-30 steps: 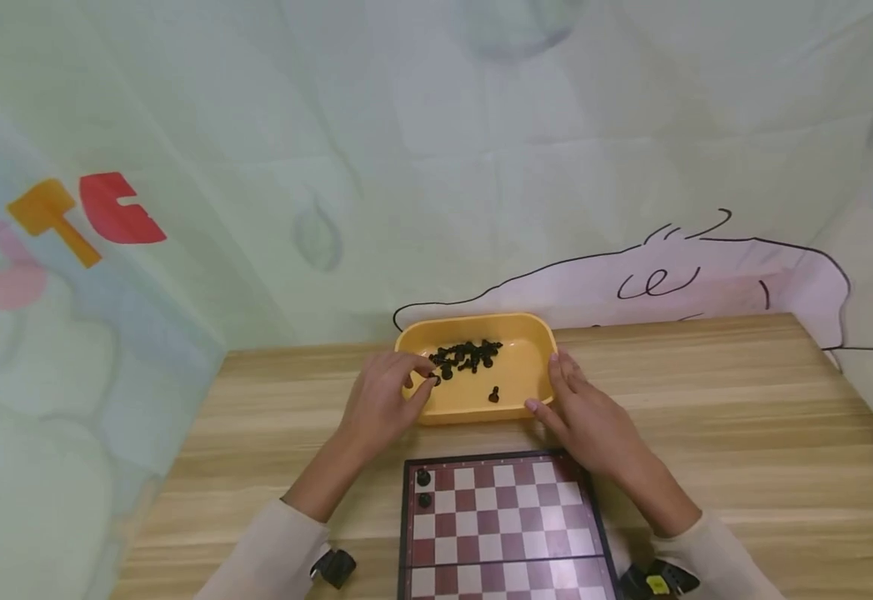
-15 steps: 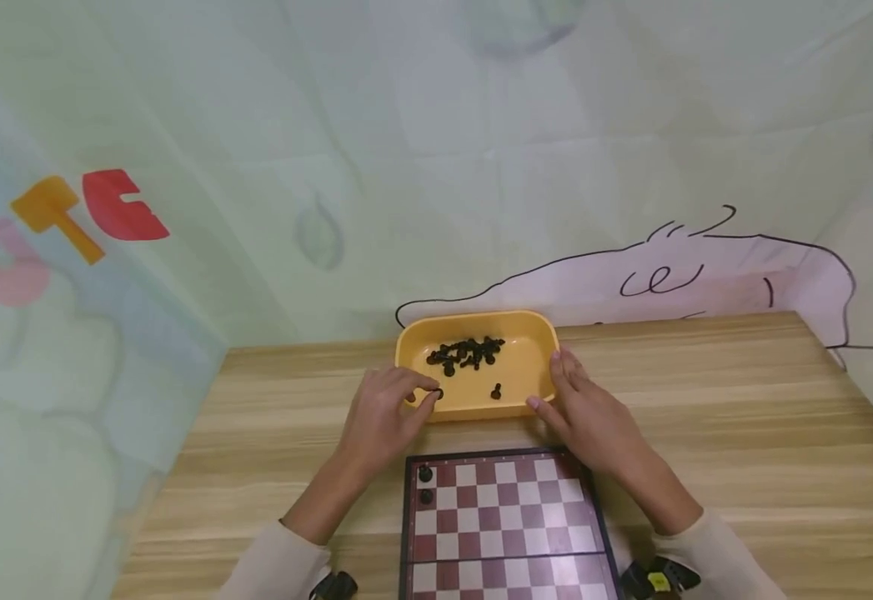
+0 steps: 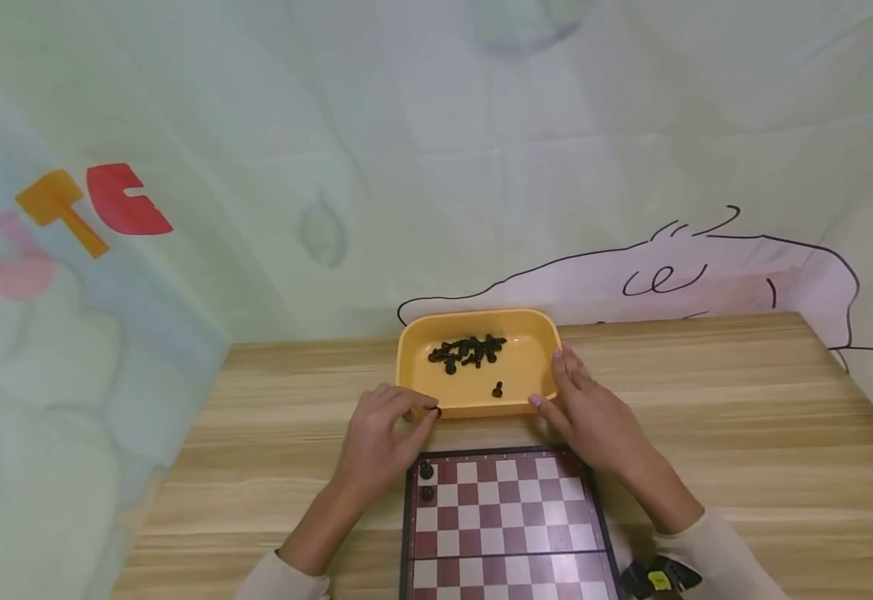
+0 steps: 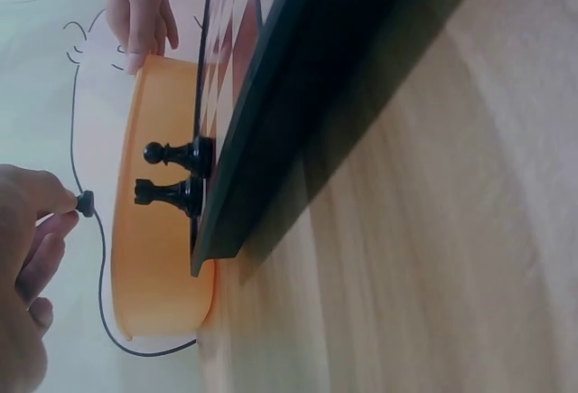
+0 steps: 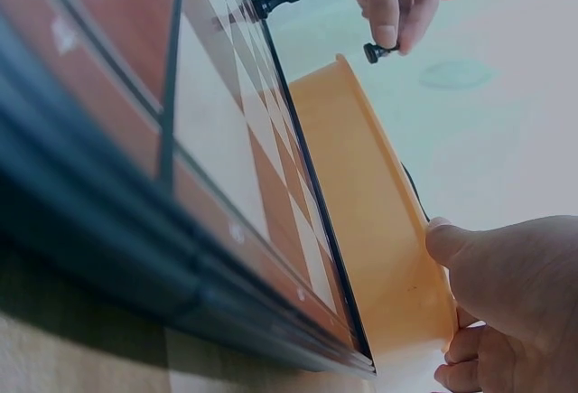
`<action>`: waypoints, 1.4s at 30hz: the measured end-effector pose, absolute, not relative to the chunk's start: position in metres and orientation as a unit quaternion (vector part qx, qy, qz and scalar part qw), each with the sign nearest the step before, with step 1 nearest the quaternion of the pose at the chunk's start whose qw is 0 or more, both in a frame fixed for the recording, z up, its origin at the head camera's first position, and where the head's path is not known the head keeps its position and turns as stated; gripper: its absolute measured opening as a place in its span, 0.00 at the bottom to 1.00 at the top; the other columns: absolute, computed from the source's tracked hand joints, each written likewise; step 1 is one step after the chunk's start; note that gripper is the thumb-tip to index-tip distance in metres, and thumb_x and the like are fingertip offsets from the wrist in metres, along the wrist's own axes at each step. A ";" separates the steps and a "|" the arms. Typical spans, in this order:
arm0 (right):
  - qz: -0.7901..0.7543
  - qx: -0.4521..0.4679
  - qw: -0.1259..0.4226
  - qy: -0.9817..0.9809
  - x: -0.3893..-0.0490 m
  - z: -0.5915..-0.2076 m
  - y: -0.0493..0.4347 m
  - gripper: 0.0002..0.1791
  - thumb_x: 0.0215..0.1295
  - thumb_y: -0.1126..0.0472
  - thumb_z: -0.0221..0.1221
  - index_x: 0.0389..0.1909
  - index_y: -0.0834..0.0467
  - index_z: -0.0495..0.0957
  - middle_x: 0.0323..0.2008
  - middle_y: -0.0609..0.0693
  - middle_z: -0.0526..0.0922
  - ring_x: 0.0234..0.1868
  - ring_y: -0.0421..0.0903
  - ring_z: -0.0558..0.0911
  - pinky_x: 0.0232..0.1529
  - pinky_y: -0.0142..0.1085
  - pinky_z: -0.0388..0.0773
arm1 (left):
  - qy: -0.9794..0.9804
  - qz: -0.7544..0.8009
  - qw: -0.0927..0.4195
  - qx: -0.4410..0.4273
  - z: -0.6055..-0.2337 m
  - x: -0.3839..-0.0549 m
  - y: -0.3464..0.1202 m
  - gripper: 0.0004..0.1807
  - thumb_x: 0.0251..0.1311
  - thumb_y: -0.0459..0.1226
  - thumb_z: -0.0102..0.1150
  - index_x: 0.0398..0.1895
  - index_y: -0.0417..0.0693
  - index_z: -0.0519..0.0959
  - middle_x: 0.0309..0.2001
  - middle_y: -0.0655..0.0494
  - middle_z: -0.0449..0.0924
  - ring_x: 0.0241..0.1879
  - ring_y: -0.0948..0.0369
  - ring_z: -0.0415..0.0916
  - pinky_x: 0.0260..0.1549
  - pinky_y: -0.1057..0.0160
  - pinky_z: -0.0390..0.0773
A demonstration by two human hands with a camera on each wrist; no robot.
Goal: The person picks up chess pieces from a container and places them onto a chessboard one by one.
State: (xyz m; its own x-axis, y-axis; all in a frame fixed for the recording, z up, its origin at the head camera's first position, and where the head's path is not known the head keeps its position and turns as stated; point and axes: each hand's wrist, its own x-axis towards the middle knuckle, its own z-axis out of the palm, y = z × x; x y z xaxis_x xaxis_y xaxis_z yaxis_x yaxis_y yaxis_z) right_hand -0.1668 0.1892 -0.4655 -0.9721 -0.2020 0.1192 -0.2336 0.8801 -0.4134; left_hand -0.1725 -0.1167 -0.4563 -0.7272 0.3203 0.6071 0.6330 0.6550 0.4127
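Observation:
My left hand (image 3: 379,429) pinches a small black chess piece (image 4: 85,203) between thumb and fingers, its base showing and the rest covered by the fingertips. In the right wrist view the piece is raised above the near left corner of the yellow plastic tray (image 5: 352,167). My right hand (image 3: 594,417) grips the tray's right end, thumb at the near rim. A black rook (image 4: 172,194) stands upright on the corner of the chessboard (image 3: 489,518), with a black pawn (image 4: 181,153) upright on the square beside it.
Several black chess pieces (image 3: 466,353) lie heaped in the tray, and a single one (image 3: 498,390) lies apart near its front wall. The wooden table (image 3: 744,417) ends at a printed cloth backdrop (image 3: 436,167) behind the tray.
My left hand has drawn back from inside the tray to its near left edge, carrying the chess piece. The right hand keeps its hold on the tray.

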 end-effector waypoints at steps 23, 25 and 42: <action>0.215 0.103 0.026 -0.971 -0.167 -0.465 0.190 0.47 0.83 0.38 0.50 0.83 0.69 0.49 0.84 0.68 0.49 0.83 0.66 0.57 0.78 0.62 0.65 | -0.850 -0.368 0.242 -0.288 -0.470 -0.138 -0.118 0.14 0.51 0.27 0.79 0.39 0.50 0.90 0.38 0.64 0.90 0.35 0.67 0.79 0.37 0.68 0.79; 0.215 0.103 0.025 -0.971 -0.167 -0.465 0.190 0.47 0.83 0.38 0.50 0.83 0.69 0.49 0.84 0.68 0.48 0.83 0.66 0.57 0.78 0.62 0.65 | -0.850 -0.369 0.240 -0.288 -0.471 -0.135 -0.118 0.14 0.51 0.26 0.79 0.39 0.51 0.89 0.40 0.65 0.90 0.36 0.67 0.79 0.38 0.68 0.80; 0.220 0.102 0.026 -0.970 -0.169 -0.467 0.189 0.48 0.82 0.36 0.49 0.83 0.69 0.49 0.84 0.67 0.47 0.83 0.66 0.58 0.77 0.63 0.66 | -0.863 -0.358 0.215 -0.284 -0.471 -0.115 -0.118 0.16 0.53 0.29 0.79 0.41 0.56 0.89 0.39 0.67 0.89 0.34 0.66 0.78 0.39 0.69 0.76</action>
State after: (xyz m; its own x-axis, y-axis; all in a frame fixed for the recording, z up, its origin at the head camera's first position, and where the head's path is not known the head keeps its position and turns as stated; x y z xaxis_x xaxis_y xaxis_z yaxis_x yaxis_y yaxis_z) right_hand -0.1687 0.1893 -0.4674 -0.9777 -0.1875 0.0949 -0.2101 0.8823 -0.4213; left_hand -0.1153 -0.1179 -0.4714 -0.7467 0.3361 0.5740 0.6436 0.5833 0.4956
